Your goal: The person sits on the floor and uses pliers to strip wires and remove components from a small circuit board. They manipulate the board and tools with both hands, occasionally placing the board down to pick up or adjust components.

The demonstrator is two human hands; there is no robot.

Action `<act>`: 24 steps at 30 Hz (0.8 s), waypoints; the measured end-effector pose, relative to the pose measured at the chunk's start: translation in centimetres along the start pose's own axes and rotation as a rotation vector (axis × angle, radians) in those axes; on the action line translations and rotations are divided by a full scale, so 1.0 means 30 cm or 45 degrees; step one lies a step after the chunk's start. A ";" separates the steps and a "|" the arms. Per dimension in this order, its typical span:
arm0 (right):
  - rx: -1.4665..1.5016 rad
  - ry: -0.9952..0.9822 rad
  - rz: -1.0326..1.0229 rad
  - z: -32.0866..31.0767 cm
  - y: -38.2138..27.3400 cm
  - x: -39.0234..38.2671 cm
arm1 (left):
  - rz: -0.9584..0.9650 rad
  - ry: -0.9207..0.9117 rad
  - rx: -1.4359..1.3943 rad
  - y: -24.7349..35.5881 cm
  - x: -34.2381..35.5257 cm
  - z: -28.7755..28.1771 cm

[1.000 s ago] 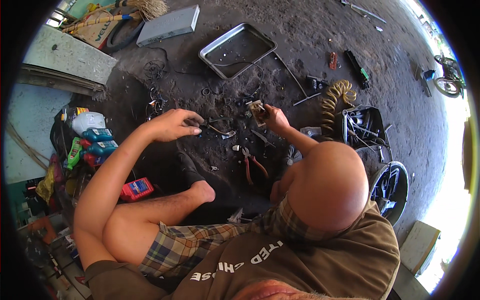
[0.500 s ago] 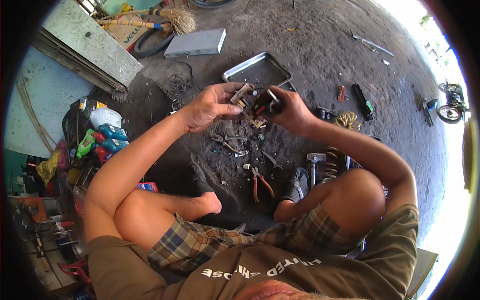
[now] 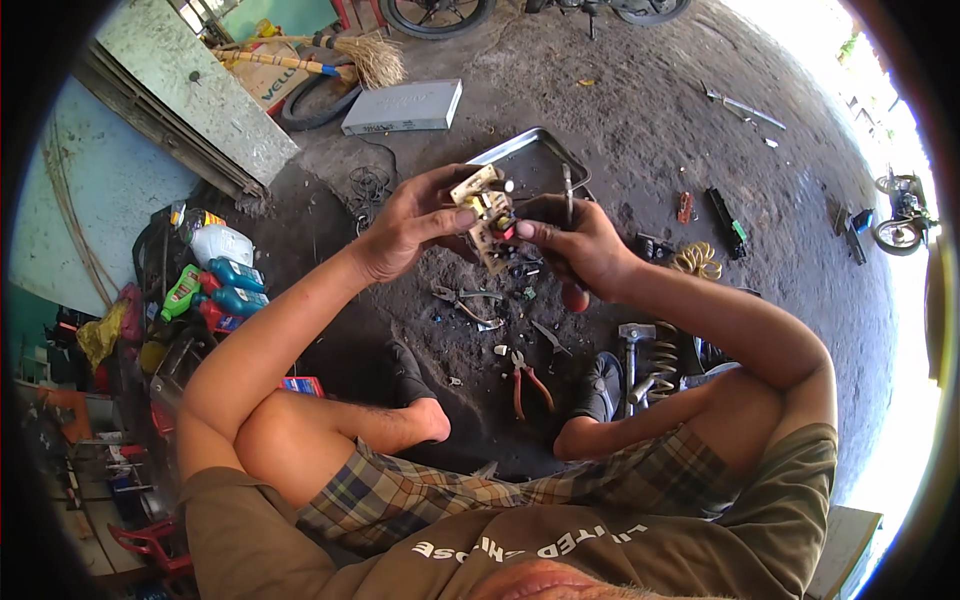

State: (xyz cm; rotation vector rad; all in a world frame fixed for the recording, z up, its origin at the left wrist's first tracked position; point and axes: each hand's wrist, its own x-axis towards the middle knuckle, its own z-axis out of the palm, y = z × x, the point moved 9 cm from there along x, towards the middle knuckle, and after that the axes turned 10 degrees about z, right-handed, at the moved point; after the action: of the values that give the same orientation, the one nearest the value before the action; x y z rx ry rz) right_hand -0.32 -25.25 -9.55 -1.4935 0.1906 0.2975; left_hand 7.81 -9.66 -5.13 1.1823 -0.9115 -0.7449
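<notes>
Between my hands, above the ground, is a small tan circuit board (image 3: 493, 255) with yellow, red and black parts on it. My left hand (image 3: 405, 230) grips its left edge, thumb on the face and fingers behind. My right hand (image 3: 595, 245) is closed round what looks like a screwdriver (image 3: 575, 298); its red handle end sticks out below the palm and its metal shaft points away. The right thumb presses beside the board's red part. Below the hands lie wire-cutting pliers (image 3: 462, 298), red-handled pliers (image 3: 520, 375) and a small pointed metal piece (image 3: 552, 338).
A metal tray (image 3: 515, 145) lies behind my hands, with a grey box (image 3: 403, 106) farther left. Bottles (image 3: 235, 272) crowd the left side. To the right are a hammer (image 3: 632, 345), a coil spring (image 3: 662, 355), coiled yellow tubing (image 3: 697, 260) and a black-green strip (image 3: 728, 222).
The board has turned so its part-covered face shows more plainly. My right hand has rotated, bringing the red handle end into sight and its thumb onto the board. The view has tipped up slightly.
</notes>
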 end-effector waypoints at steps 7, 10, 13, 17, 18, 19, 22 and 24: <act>-0.101 -0.089 -0.033 0.045 -0.103 -0.038 | 0.029 0.076 -0.235 0.018 -0.016 -0.007; -0.065 -0.074 -0.106 0.047 -0.133 -0.045 | -0.004 0.084 -0.380 0.019 -0.016 0.009; -0.075 -0.037 -0.102 0.046 -0.136 -0.055 | -0.028 0.078 -0.466 0.014 -0.016 0.023; -0.049 -0.045 -0.089 0.052 -0.121 -0.053 | -0.096 0.041 -0.441 0.007 -0.031 0.029; -0.037 -0.050 -0.094 0.056 -0.124 -0.054 | -0.098 0.038 -0.447 0.008 -0.036 0.027; -0.024 -0.055 -0.099 0.061 -0.127 -0.055 | -0.101 0.035 -0.453 0.008 -0.039 0.021; -0.056 -0.025 -0.106 0.066 -0.135 -0.052 | -0.094 0.039 -0.455 0.003 -0.043 -0.003; -0.025 -0.053 -0.056 0.069 -0.120 -0.048 | -0.086 0.050 -0.457 0.002 -0.046 -0.011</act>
State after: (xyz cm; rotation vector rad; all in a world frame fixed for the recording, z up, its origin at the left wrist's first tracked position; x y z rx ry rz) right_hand -0.69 -23.48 -5.53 -1.5078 0.1219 0.2960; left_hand 7.48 -8.29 -5.39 0.9090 -0.6731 -0.8949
